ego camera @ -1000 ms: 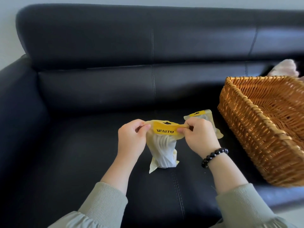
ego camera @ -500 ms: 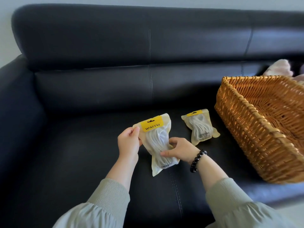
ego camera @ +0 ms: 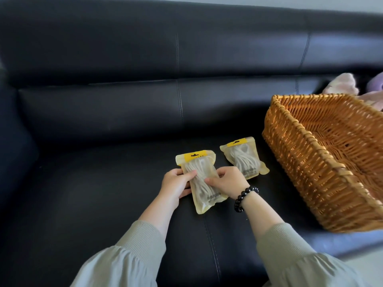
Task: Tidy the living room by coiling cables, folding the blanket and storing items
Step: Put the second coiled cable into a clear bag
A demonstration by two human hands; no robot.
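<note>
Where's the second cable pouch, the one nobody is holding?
In the head view the loose pouch lies flat on the sofa seat, right of centre, between the held pouch and the wicker basket.

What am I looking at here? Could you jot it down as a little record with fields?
Setting: black leather sofa
Left hand: grips near cable pouch
Right hand: grips same pouch, wears bead bracelet
Second cable pouch: lies on the seat, untouched
Wicker basket: right of pouches, neither pouch inside
Plush toy: behind basket
</note>
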